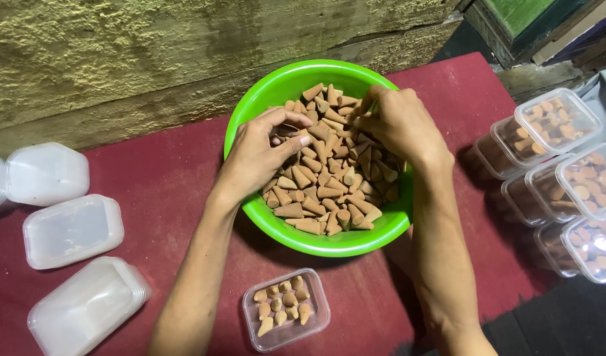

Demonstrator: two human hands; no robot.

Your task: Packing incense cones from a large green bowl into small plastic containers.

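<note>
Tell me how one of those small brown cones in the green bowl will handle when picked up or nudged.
Each brown cone looks small and probably light; the fingers of the left hand pinch them easily. Tapered and round, one would likely roll in a curve if nudged. The matte, chalky look suggests it grips well but may chip. Many lie toppled in the green bowl.
</note>
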